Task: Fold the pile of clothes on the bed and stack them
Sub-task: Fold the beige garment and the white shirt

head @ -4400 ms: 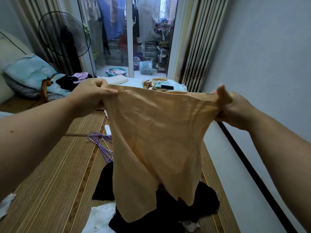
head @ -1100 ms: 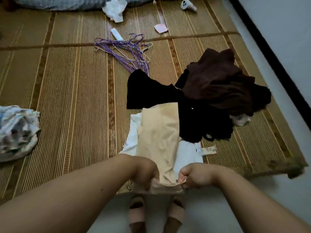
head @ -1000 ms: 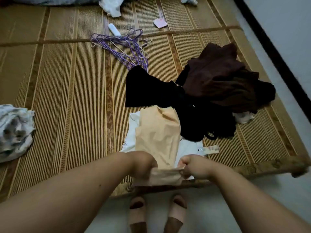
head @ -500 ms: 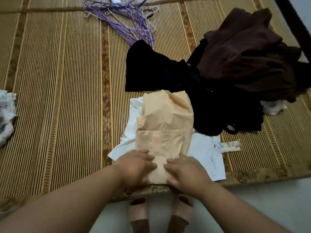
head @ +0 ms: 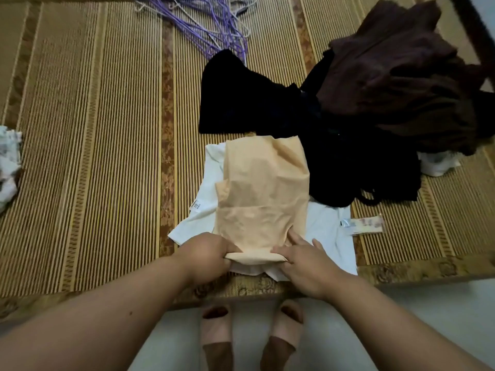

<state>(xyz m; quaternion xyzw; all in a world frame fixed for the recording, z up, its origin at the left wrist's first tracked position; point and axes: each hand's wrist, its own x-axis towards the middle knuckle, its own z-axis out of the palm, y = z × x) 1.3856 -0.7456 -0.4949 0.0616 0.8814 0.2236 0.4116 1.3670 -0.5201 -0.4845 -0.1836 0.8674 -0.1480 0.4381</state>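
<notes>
A beige garment (head: 265,188) lies folded lengthwise on top of a white garment (head: 329,231) near the front edge of the bed's woven mat (head: 93,129). My left hand (head: 206,253) grips the beige garment's near edge, fingers curled under it. My right hand (head: 302,261) pinches the same edge from the right, fingers lying on top. The near edge is lifted slightly off the white garment. Behind and to the right sits a heap of black clothes (head: 241,103) and brown clothes (head: 396,81).
Purple hangers (head: 203,20) lie at the far middle of the mat. A patterned cloth (head: 8,162) sits at the left edge. A small packet (head: 361,224) and a white scrap (head: 436,162) lie right of the pile. My slippered feet (head: 217,330) stand below the bed edge (head: 415,269).
The beige garment went from held up in the air to lying folded on the white garment. In the last half second my hands went from pressing its near part flat to taking hold of its near edge.
</notes>
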